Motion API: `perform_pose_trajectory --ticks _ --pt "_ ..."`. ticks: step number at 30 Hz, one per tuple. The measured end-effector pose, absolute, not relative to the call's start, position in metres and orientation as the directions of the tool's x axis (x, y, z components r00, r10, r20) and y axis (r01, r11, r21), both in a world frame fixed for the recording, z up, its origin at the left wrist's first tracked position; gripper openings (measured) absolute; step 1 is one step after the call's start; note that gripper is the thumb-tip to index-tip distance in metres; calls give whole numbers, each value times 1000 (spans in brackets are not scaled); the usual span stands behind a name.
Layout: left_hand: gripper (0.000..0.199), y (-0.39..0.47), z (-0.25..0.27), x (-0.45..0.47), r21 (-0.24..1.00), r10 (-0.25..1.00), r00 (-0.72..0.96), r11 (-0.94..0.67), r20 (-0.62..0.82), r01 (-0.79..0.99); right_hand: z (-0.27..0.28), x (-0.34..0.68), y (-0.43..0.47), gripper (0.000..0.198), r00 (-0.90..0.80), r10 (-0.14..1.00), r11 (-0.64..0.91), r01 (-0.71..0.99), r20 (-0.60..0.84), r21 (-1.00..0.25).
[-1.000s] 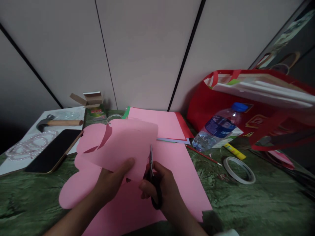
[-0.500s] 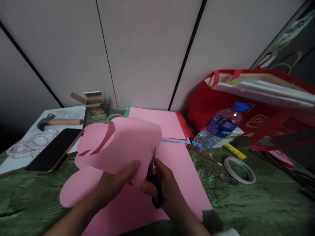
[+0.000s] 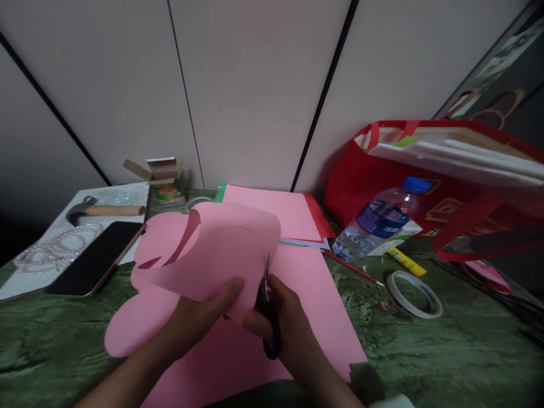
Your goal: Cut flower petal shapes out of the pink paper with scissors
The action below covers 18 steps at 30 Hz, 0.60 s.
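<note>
My left hand point(image 3: 212, 311) is closed on a curved sheet of pink paper point(image 3: 225, 243), thumb on top and the other fingers hidden beneath. The sheet has rounded cut edges and bends upward at its left. In my right hand point(image 3: 280, 317) is a pair of black-handled scissors point(image 3: 272, 328), its blades at the right part of the held sheet, pointing away from me. Under both hands lies a larger pink sheet point(image 3: 314, 306) with a notched corner. A rounded pink lobe of paper point(image 3: 140, 323) sticks out to the left below my wrist.
Left on the green table are a phone point(image 3: 96, 258), a hammer point(image 3: 110, 210), bead strings point(image 3: 55, 249) and an opened small box point(image 3: 168, 190). Stacked coloured paper point(image 3: 272, 209) lies behind. Rightward are a bottle point(image 3: 378, 218), a pencil point(image 3: 352, 267), a tape roll point(image 3: 414, 294), a glue tube point(image 3: 407, 262) and a red bag point(image 3: 352, 175).
Hardly anything differs. The view has shifted very slightly, and the held pink sheet's curled left edge has moved a little; both hands keep their grips.
</note>
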<state>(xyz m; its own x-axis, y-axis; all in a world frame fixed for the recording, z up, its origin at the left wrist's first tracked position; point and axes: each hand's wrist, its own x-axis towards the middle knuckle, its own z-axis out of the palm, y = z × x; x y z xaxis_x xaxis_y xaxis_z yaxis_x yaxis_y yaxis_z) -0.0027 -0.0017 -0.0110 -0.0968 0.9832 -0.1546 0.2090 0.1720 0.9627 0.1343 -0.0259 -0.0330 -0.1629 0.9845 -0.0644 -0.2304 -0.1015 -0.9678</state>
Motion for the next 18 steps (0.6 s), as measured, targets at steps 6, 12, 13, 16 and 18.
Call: perform_pose_trajectory --ticks 6,12,13,16,18 --pt "32 -2 -9 -2 964 988 -72 151 -138 218 -32 134 -26 36 -142 987 -108 -228 -77 -968" --pt "25 -2 -7 0 969 990 -61 134 -124 207 -32 134 -26 34 -154 983 -138 -229 -105 -964" --pt "25 -2 -7 0 971 990 -63 135 -125 198 -32 134 -26 33 -154 983 -136 -228 -102 -964" --pt "22 -1 -5 -1 968 990 -41 144 -138 205 -33 133 -26 32 -148 984 -133 -222 -101 -966" --pt "21 -1 -5 -2 964 988 -23 152 -150 217 -34 133 -26 30 -141 983 -146 -212 -117 -966"
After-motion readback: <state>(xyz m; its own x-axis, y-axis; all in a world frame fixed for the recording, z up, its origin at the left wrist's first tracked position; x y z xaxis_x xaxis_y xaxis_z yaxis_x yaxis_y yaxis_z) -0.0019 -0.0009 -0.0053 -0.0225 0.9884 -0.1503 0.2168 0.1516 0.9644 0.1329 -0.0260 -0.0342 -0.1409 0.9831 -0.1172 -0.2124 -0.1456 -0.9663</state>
